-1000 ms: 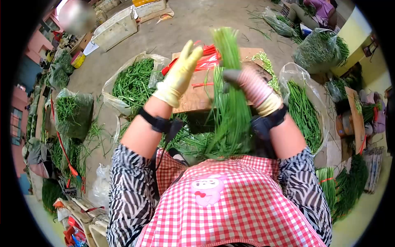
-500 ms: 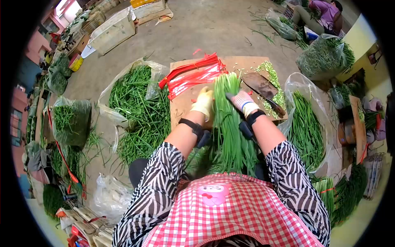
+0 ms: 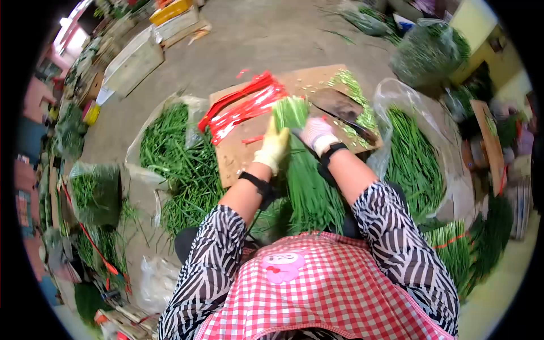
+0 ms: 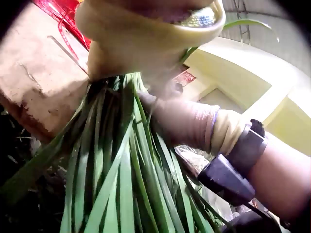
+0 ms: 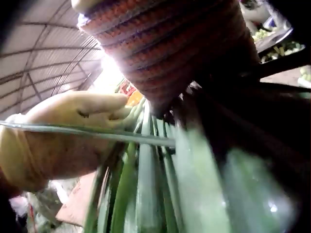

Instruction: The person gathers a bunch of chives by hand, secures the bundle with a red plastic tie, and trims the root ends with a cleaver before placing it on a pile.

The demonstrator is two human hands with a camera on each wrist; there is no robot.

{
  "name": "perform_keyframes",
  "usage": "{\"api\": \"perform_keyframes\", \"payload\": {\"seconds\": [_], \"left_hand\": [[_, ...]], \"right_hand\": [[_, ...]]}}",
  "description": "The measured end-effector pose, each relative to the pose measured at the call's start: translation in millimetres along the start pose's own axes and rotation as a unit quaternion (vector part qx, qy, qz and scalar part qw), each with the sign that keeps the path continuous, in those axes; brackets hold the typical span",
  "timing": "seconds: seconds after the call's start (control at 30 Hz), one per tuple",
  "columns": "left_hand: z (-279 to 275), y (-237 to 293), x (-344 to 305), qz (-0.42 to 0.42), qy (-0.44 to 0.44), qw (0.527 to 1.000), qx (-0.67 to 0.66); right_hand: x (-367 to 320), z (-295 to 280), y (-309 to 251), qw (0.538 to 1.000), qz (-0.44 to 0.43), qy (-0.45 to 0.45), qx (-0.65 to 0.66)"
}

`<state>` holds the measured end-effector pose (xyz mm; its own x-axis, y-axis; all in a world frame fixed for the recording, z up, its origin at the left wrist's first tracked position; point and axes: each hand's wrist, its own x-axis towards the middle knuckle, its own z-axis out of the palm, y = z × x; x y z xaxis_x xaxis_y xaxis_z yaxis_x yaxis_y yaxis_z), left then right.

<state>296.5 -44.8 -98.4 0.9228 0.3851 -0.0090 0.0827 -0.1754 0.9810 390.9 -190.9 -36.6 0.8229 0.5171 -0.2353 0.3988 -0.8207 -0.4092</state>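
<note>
A thick bundle of long green stalks point(image 3: 311, 187) hangs over the near edge of the wooden board point(image 3: 232, 161), its pale cut ends on the board. My left hand point(image 3: 273, 148), in a yellowish glove, grips the bundle's left side below those ends. On the other side my right hand point(image 3: 317, 134), in a striped knit glove, holds the bundle too. In the left wrist view the leaves point(image 4: 126, 184) fan out below both hands. The right wrist view shows the left glove point(image 5: 73, 136) against the stalks; the right fingertips are hidden there.
Red plastic strips point(image 3: 249, 107) lie on the board's left part. A wide dark blade point(image 3: 340, 107) rests at its right beside chopped pale bits point(image 3: 354, 85). Open bags of greens flank the board, left point(image 3: 164, 136) and right point(image 3: 411, 164). A tied bundle point(image 3: 450, 243) lies lower right.
The bundle, first raised in my right hand, came down onto the board. My left hand moved in from the left and took hold of it. The head view has shifted slightly.
</note>
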Motion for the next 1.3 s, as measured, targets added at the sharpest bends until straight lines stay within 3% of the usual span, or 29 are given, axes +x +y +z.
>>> {"api": "perform_keyframes", "payload": {"seconds": [0.07,0.17,0.2,0.27,0.3,0.33,0.4,0.43,0.47,0.53,0.57,0.6,0.67,0.77,0.8,0.87,0.9,0.93,0.97,1.0,1.07,1.1,1.13,1.2,1.3], "left_hand": [[-1.0,-43.5,20.8,0.036,0.058,0.994,0.084],[-7.8,22.7,-2.7,0.078,-0.021,0.995,0.053],[-6.0,19.2,-2.7,0.180,0.005,0.973,0.145],[-16.0,17.4,-5.7,0.226,-0.096,0.940,0.237],[-16.1,27.2,-17.7,0.161,-0.139,0.949,0.234],[-11.4,39.2,-36.2,0.137,-0.122,0.952,0.244],[-8.0,54.3,-61.5,0.101,-0.117,0.932,0.329],[-7.4,48.4,-68.5,0.177,-0.070,0.900,0.392],[-9.8,46.0,-73.9,0.146,-0.093,0.894,0.413],[-11.2,43.8,-83.4,0.086,-0.139,0.878,0.450],[-10.7,30.5,-88.3,0.132,-0.113,0.875,0.452],[-8.7,35.7,-95.7,0.155,-0.145,0.854,0.475],[6.0,50.0,-120.3,0.169,-0.189,0.794,0.552],[16.5,66.5,-146.3,0.197,-0.276,0.769,0.542],[18.9,78.6,-147.5,0.161,-0.312,0.769,0.534],[22.3,91.1,-140.9,0.133,-0.379,0.746,0.531],[20.3,92.3,-137.2,0.154,-0.386,0.764,0.494],[21.9,100.2,-133.8,0.174,-0.389,0.782,0.454],[21.7,108.6,-128.8,0.107,-0.400,0.784,0.462],[17.9,117.9,-124.8,0.119,-0.393,0.805,0.427],[15.4,148.2,-119.2,-0.037,-0.361,0.860,0.359],[10.1,147.0,-111.1,-0.018,-0.347,0.868,0.355],[6.6,147.6,-104.0,0.001,-0.332,0.875,0.352],[4.8,148.5,-95.9,-0.065,-0.285,0.920,0.262],[-0.3,127.0,-83.6,-0.093,-0.267,0.945,0.167]], "right_hand": [[5.8,-9.2,7.2,0.999,0.025,-0.045,0.014],[-1.6,-35.3,26.9,0.994,-0.035,-0.098,0.015],[-1.9,-40.3,37.2,0.993,-0.031,-0.113,-0.001],[6.9,-70.8,58.1,0.972,-0.056,-0.207,-0.093],[-17.9,-86.2,64.8,0.988,-0.109,-0.085,-0.065],[-6.3,-77.4,97.2,0.982,-0.165,-0.017,-0.089],[-47.4,-114.3,114.2,0.985,-0.171,0.019,0.023],[-76.7,-140.2,110.6,0.990,-0.139,0.003,0.035],[-89.0,-149.2,116.8,0.995,-0.047,-0.030,0.077],[-95.2,-134.7,182.3,0.984,-0.060,0.026,0.163],[-106.3,-133.7,198.3,0.984,-0.021,0.041,0.170],[-128.2,-136.8,207.9,0.964,0.007,0.040,0.261],[-147.9,-126.8,251.2,0.970,0.035,0.100,0.220],[-179.2,-103.2,298.4,0.932,0.164,0.093,0.309],[-191.8,-96.7,308.8,0.954,0.116,0.151,0.230],[-202.0,-78.0,354.2,0.957,0.130,0.228,0.121],[-214.3,-92.3,345.5,0.938,0.206,0.212,0.180],[-215.5,-92.6,364.4,0.930,0.222,0.240,0.169],[-209.4,-91.7,381.3,0.922,0.236,0.264,0.159],[-204.4,-92.4,396.0,0.913,0.248,0.288,0.150],[-190.8,-106.1,390.3,0.918,0.207,0.330,0.077],[-175.8,-109.0,391.2,0.920,0.201,0.327,0.077],[-156.5,-109.7,391.4,0.923,0.194,0.323,0.078],[-112.6,-117.0,394.1,0.939,0.198,0.277,0.054],[-45.8,-135.0,385.7,0.940,0.288,0.182,0.033]]}}
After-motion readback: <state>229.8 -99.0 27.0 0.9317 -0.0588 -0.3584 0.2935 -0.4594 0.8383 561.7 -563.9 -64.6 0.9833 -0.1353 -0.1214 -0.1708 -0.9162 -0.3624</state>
